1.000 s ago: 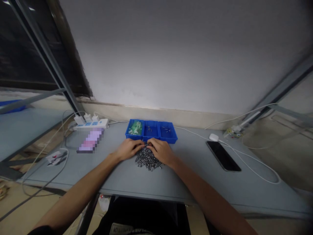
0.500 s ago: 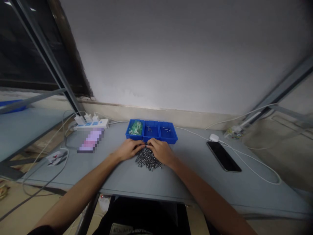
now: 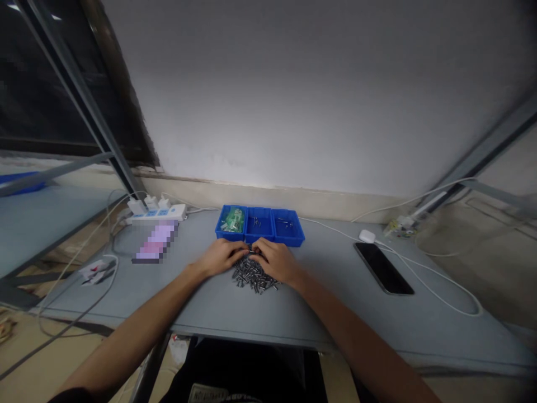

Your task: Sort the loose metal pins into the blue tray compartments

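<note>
**A:** I'm on the head camera. Against the frame a second ago, almost nothing has shifted: the left hand and right hand are still parked in the same spot, and the view has only nudged slightly.

**B:** How are they posed?

**A:** Both forearms angle in from the bottom corners, palms down. The fingers curl inward, their tips meeting just in front of the blue parts tray.

**B:** Clenched, or holding something?

**A:** Curled, not fully clenched or released. If there's a pin pinched between them, I can't tell from here.

**B:** Where's the hardware?

**A:** The heap of small dark metal pins sits on the grey tabletop, between the two hands, with the fingertips over its far end. There are too many to count.

**B:** Count the rest for me.

**A:** One tray, three compartments. The left compartment holds a green packet, and the middle and right hold a few pins each. Further left, there's one power strip with three white plugs. Further right, one black smartphone lies just below one small white device on a white cable.
</note>
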Action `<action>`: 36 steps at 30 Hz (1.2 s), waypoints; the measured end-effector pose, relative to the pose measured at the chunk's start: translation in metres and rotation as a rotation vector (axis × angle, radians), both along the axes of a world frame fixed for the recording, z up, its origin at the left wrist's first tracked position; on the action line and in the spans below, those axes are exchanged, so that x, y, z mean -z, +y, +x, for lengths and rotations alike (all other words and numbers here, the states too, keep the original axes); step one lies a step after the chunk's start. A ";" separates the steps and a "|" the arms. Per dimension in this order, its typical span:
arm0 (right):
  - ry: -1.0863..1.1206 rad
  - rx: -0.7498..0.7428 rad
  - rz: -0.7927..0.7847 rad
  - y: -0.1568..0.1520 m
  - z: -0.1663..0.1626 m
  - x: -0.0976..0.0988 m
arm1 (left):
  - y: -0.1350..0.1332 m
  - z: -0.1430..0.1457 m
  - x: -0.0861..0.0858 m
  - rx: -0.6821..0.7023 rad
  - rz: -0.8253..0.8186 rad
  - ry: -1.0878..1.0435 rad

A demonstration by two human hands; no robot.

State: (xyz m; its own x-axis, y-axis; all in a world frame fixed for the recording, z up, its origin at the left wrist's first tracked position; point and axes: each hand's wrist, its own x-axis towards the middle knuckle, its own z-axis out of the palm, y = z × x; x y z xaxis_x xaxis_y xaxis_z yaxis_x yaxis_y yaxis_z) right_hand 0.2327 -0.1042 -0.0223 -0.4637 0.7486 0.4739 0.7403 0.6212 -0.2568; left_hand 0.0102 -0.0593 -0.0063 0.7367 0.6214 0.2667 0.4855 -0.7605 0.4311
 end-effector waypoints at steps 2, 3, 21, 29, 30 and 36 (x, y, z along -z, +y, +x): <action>-0.015 0.014 -0.001 0.000 0.000 0.000 | 0.000 0.000 0.000 0.002 -0.001 0.000; -0.026 0.032 0.003 0.000 -0.001 0.000 | 0.000 0.000 0.001 0.004 -0.001 0.002; -0.073 0.045 0.036 0.000 -0.001 0.000 | -0.001 0.000 -0.001 -0.017 -0.020 -0.015; -0.059 0.064 0.177 0.006 0.011 -0.008 | 0.002 -0.002 0.004 -0.104 0.026 -0.122; -0.021 0.100 0.202 0.010 0.012 -0.011 | 0.003 -0.003 0.004 -0.118 0.029 -0.140; 0.086 0.483 0.155 0.039 0.014 -0.026 | 0.009 -0.003 0.006 -0.146 0.035 -0.065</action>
